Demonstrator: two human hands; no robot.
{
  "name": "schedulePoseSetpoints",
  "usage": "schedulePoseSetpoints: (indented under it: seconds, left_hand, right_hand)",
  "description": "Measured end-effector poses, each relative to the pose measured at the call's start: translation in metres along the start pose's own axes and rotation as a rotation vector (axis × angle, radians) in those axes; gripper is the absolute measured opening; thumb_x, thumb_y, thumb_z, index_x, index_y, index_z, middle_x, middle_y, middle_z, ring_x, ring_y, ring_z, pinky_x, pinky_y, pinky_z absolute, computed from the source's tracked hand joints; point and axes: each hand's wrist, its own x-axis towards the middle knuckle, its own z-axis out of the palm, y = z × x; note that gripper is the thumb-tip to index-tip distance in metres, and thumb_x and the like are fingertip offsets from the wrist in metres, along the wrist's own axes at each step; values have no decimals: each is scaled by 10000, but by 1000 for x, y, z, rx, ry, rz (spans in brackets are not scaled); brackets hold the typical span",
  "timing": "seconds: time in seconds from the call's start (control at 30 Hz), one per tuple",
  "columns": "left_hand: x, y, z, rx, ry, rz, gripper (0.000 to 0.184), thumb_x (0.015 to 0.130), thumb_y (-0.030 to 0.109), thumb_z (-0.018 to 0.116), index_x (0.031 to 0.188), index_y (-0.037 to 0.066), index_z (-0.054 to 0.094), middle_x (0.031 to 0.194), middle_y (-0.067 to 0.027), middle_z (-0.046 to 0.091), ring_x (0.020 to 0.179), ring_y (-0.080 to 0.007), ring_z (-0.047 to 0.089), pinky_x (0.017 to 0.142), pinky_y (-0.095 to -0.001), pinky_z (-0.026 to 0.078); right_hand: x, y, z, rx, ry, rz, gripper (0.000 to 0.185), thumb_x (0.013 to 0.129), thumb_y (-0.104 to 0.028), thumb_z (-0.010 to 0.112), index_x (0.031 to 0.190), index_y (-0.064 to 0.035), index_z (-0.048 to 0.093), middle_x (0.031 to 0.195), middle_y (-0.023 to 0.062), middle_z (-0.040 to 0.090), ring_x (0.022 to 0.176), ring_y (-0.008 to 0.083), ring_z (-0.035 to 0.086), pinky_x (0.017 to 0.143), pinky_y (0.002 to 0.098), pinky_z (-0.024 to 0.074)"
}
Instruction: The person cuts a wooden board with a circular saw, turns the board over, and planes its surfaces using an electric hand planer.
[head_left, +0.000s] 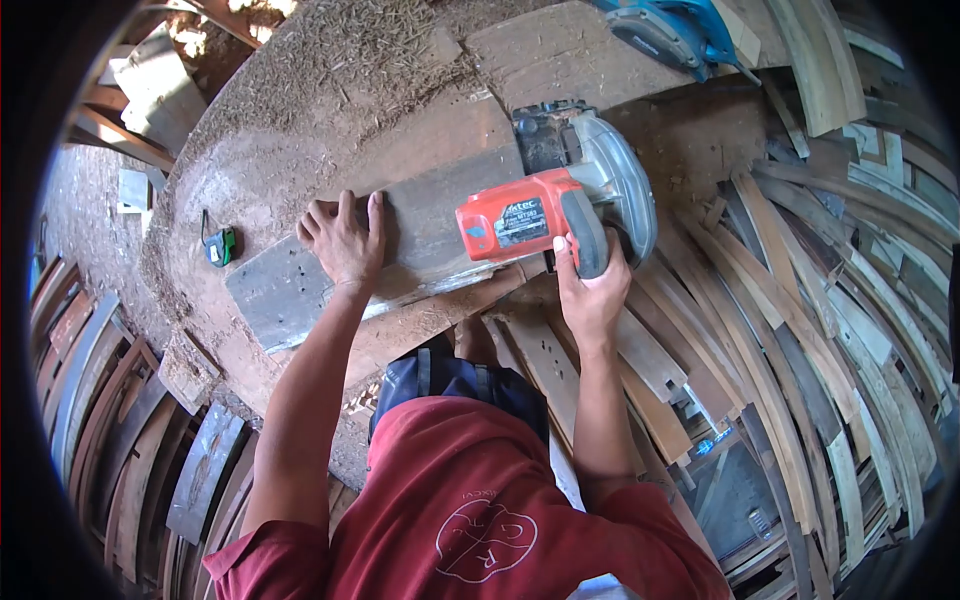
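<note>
In my right hand (592, 295) is the black handle of a red circular saw (515, 215), with my fingers wrapped round it. The saw's grey blade guard (622, 180) faces right, and its base sits at the right end of a worn grey wooden board (440, 205). The blade itself is hidden under the guard. My left hand (345, 245) presses on that board left of the saw, its fingers bent at the far edge and the thumb apart. A green and black tape measure (219, 246) lies beyond the board's left end.
Sawdust and shavings (350, 75) cover the far side of the work surface. A blue power tool (665, 35) rests at the far right. Many wooden strips (770, 290) are stacked on the right, and more boards (205, 475) lie at the left.
</note>
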Motion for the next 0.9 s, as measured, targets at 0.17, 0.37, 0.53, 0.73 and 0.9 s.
schedulePoseSetpoints:
  seconds: [0.17, 0.37, 0.53, 0.73, 0.9]
  left_hand:
    - [0, 0, 0, -17, -14, -23, 498, 1023, 601, 587, 1086, 120, 703, 1141, -211, 542, 1137, -398, 488, 1113, -557, 296]
    - [1, 2, -4, 6, -27, -23, 492, 1022, 591, 591, 1103, 119, 706, 1143, -225, 542, 1148, -396, 494, 1124, -545, 306]
    - [1, -1, 0, 14, -2, -18, 524, 1015, 633, 578, 1073, 129, 711, 1118, -200, 534, 1154, -390, 477, 1124, -544, 291]
    - [1, -1, -2, -1, -10, -25, 519, 1010, 636, 583, 1065, 137, 713, 1116, -200, 533, 1151, -390, 480, 1129, -544, 292]
    - [1, 0, -2, -14, 14, -19, 518, 1007, 638, 590, 1053, 136, 712, 1118, -199, 533, 1150, -390, 483, 1129, -545, 297]
  right_hand:
    - [6, -4, 4, 23, -3, 40, 294, 930, -211, 830, 963, -1, 626, 803, 193, 688, 733, 429, 699, 697, 488, 531]
    - [7, -4, 8, 93, -18, 156, 270, 954, -198, 827, 1009, 5, 659, 845, 143, 713, 748, 298, 698, 749, 425, 547]
    - [12, -13, 8, 39, 7, 42, 268, 960, -197, 818, 1038, 12, 670, 880, 158, 725, 790, 307, 710, 783, 430, 551]
    - [15, -16, 9, 37, 12, 21, 289, 964, -198, 808, 1081, 34, 681, 927, 188, 741, 836, 332, 729, 810, 441, 553]
    - [17, -10, 10, 54, 12, 32, 300, 960, -202, 810, 1080, 40, 680, 930, 197, 741, 845, 350, 731, 819, 448, 550]
